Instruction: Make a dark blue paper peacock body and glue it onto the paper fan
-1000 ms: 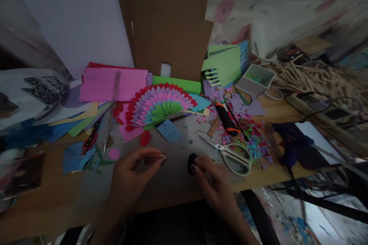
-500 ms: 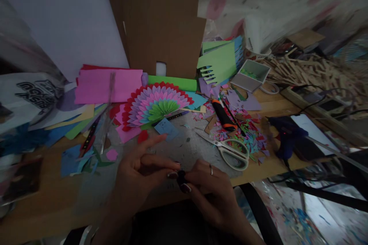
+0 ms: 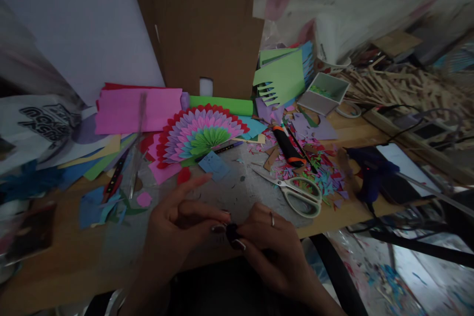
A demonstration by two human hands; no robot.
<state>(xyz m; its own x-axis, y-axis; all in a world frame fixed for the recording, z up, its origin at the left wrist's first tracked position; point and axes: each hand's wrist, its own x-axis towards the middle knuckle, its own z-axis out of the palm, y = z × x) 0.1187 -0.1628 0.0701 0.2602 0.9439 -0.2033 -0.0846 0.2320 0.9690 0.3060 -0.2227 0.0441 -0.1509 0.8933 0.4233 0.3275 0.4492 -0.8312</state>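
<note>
Head view: right hand [image 3: 276, 247] pinched a small dark piece [image 3: 232, 233] between thumb and fingers, low over the table's [image 3: 74, 261] near edge. Left hand [image 3: 179, 224], thumb and fingertip nearly together, met its left side; could not tell whether gripping. Pale-handled scissors [image 3: 317, 191] and layered paper fan [image 3: 200, 133] lay beyond.
</note>
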